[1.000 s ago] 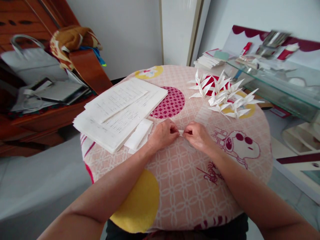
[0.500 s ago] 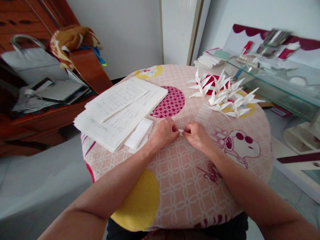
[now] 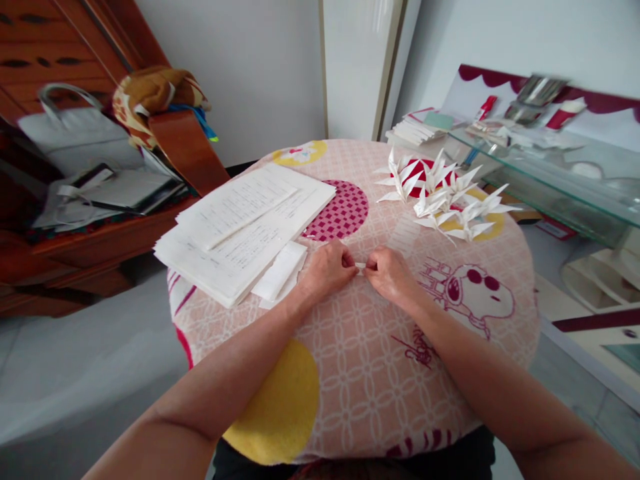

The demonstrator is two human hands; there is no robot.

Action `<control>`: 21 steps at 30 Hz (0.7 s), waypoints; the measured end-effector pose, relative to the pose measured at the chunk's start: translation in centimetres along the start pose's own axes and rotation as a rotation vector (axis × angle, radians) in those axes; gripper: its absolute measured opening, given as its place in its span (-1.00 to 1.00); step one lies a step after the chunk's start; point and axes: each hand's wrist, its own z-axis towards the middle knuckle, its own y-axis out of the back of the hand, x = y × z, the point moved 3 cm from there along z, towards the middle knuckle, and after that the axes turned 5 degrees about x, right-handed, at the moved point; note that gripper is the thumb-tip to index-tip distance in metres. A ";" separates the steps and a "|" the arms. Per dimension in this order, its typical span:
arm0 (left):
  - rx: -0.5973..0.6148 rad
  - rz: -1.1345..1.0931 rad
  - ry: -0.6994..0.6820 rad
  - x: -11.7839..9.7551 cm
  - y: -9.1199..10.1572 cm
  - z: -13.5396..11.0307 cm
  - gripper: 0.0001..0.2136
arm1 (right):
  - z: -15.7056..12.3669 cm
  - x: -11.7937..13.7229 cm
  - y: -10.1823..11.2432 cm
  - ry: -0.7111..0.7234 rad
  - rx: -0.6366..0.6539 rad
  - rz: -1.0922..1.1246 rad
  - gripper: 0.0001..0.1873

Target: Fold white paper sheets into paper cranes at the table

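My left hand and my right hand meet at the middle of a round table covered by a pink patterned cloth. Both hands are closed, fingers curled, pinching a small folded piece of white paper between them against the cloth. Only a sliver of that paper shows between the fingertips. A few cut white paper pieces lie just left of my left hand.
A stack of printed sheets lies on the table's left. Several folded white paper cranes sit at the far right. A glass shelf with small items stands to the right. A wooden bench with a bag is left.
Both hands stay pinched on the paper with barely any motion. The view has tilted slightly, shifting the whole scene a little downward in the picture.
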 end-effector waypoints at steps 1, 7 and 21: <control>0.001 -0.009 -0.008 0.1 0.0 0.0 -0.94 | 0.0 0.0 0.0 0.004 -0.006 0.010 -0.84; -0.011 -0.013 -0.027 0.2 0.0 0.0 -0.97 | 0.1 0.1 0.5 0.001 0.015 0.100 -0.84; 0.070 -0.164 -0.105 1.9 -0.1 0.7 -0.83 | 0.1 -0.6 0.6 0.027 0.043 0.205 -0.76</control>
